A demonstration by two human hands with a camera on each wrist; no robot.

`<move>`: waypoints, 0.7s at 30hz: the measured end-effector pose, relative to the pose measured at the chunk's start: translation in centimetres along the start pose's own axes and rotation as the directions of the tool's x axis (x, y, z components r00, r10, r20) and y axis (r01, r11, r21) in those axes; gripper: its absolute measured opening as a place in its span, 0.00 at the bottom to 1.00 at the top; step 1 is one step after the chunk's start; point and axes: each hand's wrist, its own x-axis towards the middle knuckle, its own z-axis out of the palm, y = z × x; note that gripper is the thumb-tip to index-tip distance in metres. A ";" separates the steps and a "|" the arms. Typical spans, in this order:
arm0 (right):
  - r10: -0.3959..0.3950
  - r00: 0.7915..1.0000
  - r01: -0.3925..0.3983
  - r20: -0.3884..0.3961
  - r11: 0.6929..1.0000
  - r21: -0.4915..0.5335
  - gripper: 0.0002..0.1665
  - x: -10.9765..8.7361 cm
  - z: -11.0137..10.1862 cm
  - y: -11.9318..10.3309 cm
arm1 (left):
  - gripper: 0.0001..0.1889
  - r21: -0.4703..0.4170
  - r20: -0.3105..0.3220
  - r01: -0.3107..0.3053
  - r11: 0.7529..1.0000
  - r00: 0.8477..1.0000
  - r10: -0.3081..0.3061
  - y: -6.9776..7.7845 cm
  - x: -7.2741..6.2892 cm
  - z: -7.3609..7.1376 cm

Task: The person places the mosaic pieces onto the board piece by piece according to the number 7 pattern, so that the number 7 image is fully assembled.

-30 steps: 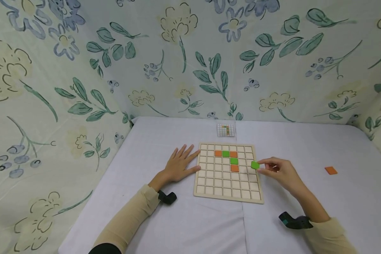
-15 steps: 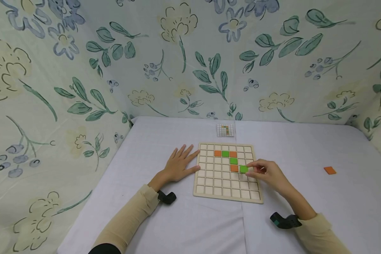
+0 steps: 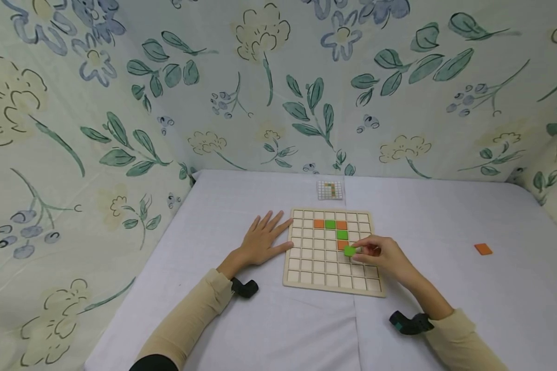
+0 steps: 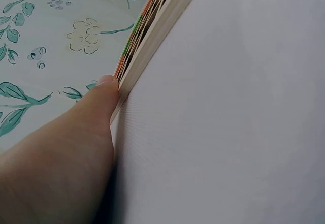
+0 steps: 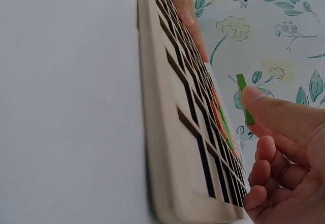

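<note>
A wooden grid board point(image 3: 306, 288) lies on the white-covered table, with orange and green square tiles set in some of its cells. They form a short row ending in an orange tile point(image 3: 341, 225), with a green tile point(image 3: 342, 235) and another orange tile point(image 3: 342, 245) below it. My right hand point(image 3: 382, 255) pinches a green tile point(image 3: 349, 251) between thumb and fingers, just below that lowest orange tile. The right wrist view shows this green tile point(image 5: 245, 99) tilted on edge above the board. My left hand point(image 3: 260, 241) lies with fingers spread, fingertips at the board's left edge.
Behind the board lies a small card point(image 3: 329, 190) printed with a coloured grid pattern. A loose orange tile point(image 3: 483, 249) rests on the table at the right. A floral cloth point(image 3: 269, 118) hangs behind and beside the table.
My right hand has carried the green tile leftward from the board's right edge to below the lowest orange tile. The left hand stays in place.
</note>
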 end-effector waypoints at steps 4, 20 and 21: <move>0.002 1.000 -0.002 0.006 1.000 0.000 0.14 0.1 0.3 0.0 | 0.39 0.010 0.000 0.002 1.000 1.000 -0.002 0.0 0.0 0.0; 0.021 1.000 -0.020 0.016 0.999 -0.041 0.13 0.5 1.2 0.3 | 0.40 0.018 0.004 0.006 1.000 1.000 -0.006 -0.1 0.1 0.3; 0.025 1.000 -0.025 0.014 0.999 -0.044 0.13 0.5 1.2 0.3 | 0.40 0.018 0.007 0.008 1.000 1.000 -0.008 -0.1 0.1 0.2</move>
